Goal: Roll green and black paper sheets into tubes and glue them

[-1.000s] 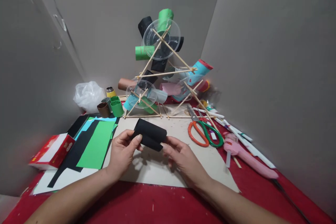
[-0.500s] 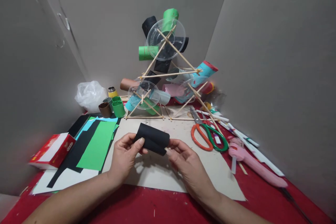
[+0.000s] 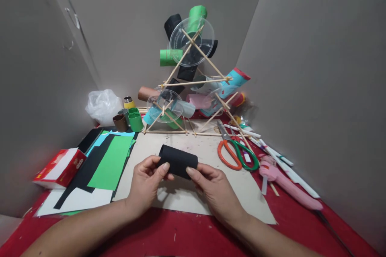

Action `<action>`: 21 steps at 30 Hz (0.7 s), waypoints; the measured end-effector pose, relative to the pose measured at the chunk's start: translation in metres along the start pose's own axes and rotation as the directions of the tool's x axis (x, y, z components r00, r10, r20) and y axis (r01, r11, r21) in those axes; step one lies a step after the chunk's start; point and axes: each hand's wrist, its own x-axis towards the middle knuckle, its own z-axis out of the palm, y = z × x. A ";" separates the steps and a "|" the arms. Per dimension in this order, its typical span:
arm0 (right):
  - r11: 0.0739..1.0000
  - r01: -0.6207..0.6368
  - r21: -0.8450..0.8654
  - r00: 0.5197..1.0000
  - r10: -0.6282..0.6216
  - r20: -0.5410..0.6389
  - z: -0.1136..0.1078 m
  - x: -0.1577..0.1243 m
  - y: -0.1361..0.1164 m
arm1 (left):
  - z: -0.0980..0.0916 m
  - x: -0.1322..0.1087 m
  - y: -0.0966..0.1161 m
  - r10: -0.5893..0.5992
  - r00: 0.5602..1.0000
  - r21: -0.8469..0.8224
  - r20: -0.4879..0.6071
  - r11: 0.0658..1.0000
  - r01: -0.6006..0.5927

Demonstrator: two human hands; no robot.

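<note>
A black paper roll (image 3: 177, 160) is held just above a beige cardboard sheet (image 3: 211, 152). My left hand (image 3: 147, 186) pinches its left end with thumb and fingers. My right hand (image 3: 215, 192) grips its right end, thumb on top. Behind stands a stick-frame model (image 3: 193, 84) of wooden skewers, clear plastic lids and coloured paper tubes, in green, black, brown, pink and teal.
Orange and green scissors (image 3: 237, 150) and a pink glue gun (image 3: 286, 184) lie to the right. Green, black and cyan paper sheets (image 3: 111, 162) and a red box (image 3: 58, 166) lie left. Small paper cups (image 3: 131, 119) and a white plastic bag (image 3: 102, 106) sit at the back. Grey cardboard walls enclose the red table.
The black paper has been rolled tighter into a single closed tube, and both hands have shifted slightly nearer together on it.
</note>
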 end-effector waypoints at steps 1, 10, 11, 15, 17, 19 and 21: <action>1.000 -0.005 -0.006 1.000 0.005 0.003 -0.001 0.001 0.001 | 0.000 -0.002 0.000 0.017 1.000 0.004 0.007 1.000 -0.017; 0.992 -0.091 -0.089 0.995 0.088 -0.039 -0.007 0.003 0.010 | -0.006 -0.004 -0.001 0.090 0.985 0.079 0.148 0.992 -0.102; 0.990 -0.104 -0.091 0.994 0.100 -0.047 -0.007 0.003 0.010 | -0.006 -0.003 0.000 0.084 0.983 0.084 0.160 0.992 -0.099; 0.990 -0.129 -0.064 0.991 0.126 -0.053 -0.003 0.002 0.011 | -0.008 -0.004 -0.001 0.130 0.982 0.134 0.136 0.980 -0.148; 0.992 -0.127 -0.024 0.991 0.125 -0.054 -0.002 0.001 0.012 | -0.009 -0.005 -0.001 0.197 0.971 0.194 0.133 0.956 -0.220; 0.993 -0.115 0.021 0.991 0.116 -0.064 -0.001 0.001 0.014 | -0.009 -0.005 -0.001 0.269 0.953 0.266 0.138 0.917 -0.298; 0.993 -0.111 0.029 0.991 0.112 -0.073 -0.001 0.001 0.015 | -0.010 -0.006 -0.001 0.331 0.933 0.329 0.143 0.873 -0.361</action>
